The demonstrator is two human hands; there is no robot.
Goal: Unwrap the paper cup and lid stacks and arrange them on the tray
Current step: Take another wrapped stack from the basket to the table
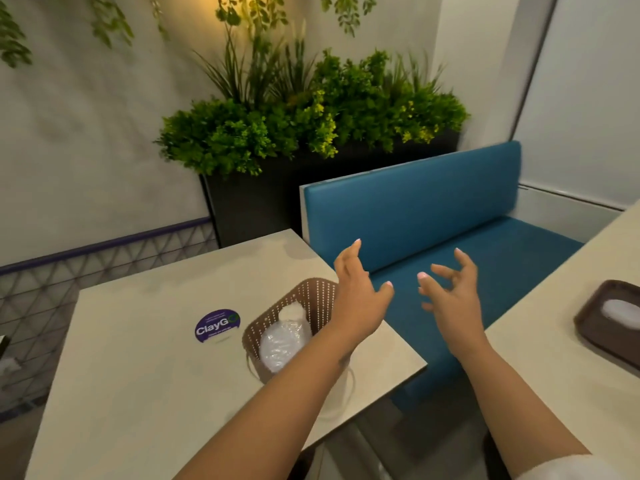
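Note:
A brown perforated basket (313, 296) stands on the beige table (145, 368) near its right edge. Inside it lies a plastic-wrapped white stack (282, 344), tied at the top. My left hand (360, 292) hovers above the basket's right side, fingers spread, holding nothing. My right hand (450, 292) floats over the gap between the tables, fingers loosely bent and empty. A dark brown tray (595, 327) sits on the right-hand table (554, 375) with a white wrapped bundle (621, 310) on it, cut off by the frame edge.
A purple round ClayGo sticker (217, 325) is on the left table. A blue bench seat (433, 216) runs between the two tables. A dark planter with green plants (304, 133) stands behind it. A metal mesh fence (86, 268) lies at the left.

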